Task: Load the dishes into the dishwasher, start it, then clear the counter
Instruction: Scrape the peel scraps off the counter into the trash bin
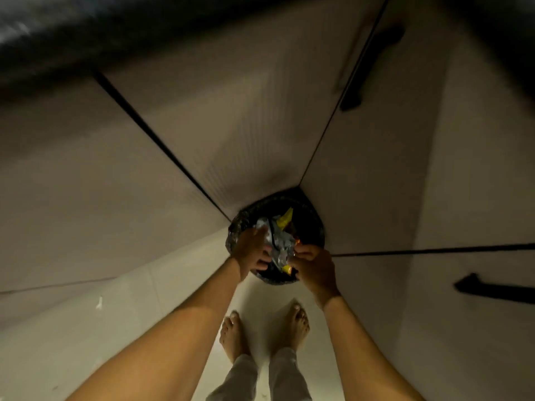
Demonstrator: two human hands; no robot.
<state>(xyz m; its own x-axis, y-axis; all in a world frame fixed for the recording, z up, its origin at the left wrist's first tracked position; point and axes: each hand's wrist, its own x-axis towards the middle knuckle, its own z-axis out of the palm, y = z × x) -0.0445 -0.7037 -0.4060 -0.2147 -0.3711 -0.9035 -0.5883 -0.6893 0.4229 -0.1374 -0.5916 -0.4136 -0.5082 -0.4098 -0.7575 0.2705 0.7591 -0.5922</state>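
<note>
1. Left hand (251,251): fingers curled round the left edge of a crumpled silver-grey foil wrapper (278,245) with yellow and orange print; the thumb side lies on the wrapper's upper left.
2. Right hand (313,267): fingers and thumb pinch the wrapper's right edge, where an orange patch shows; the exact finger placement is blurred.
3. The wrapper is held between both hands, directly above the mouth of a round waste bin lined with a black plastic bag (316,227). Whether it touches the contents below cannot be told.
4. Inside the bin, behind the wrapper, lies a yellow scrap of packaging (286,217).
5. The bin stands on the floor in the inner corner where two runs of beige matt cabinet fronts (231,111) meet, touching or just beside both.
6. Black bar handles are fixed to the right-hand cabinet doors, one upper (373,68) and one lower (492,291).
7. A dark countertop edge (58,33) runs above the cabinets, out of focus.
8. Pale tiled floor (115,328) extends toward the viewer; two bare feet (235,334) stand near the bin, with light grey trouser legs (246,377) below them in the view.
</note>
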